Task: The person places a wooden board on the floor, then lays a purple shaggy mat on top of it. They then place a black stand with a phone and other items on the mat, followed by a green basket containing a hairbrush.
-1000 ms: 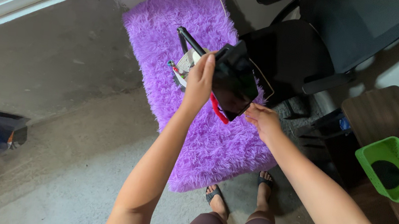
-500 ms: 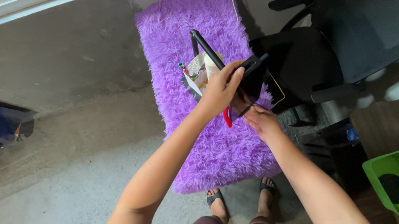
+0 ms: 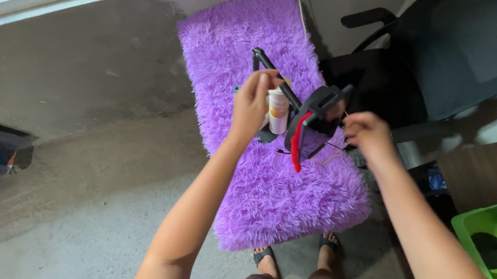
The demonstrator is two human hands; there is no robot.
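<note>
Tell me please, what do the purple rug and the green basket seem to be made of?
The purple rug looks like long-pile synthetic fur: shaggy, tufted strands with a soft matte sheen. The green basket looks like moulded plastic: bright uniform colour, smooth rounded rim, and what seems a perforated wall. The exact fibre and plastic cannot be told.

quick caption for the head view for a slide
Left hand grips a black stand arm while the right hand touches its clamp over a purple rug.
</note>
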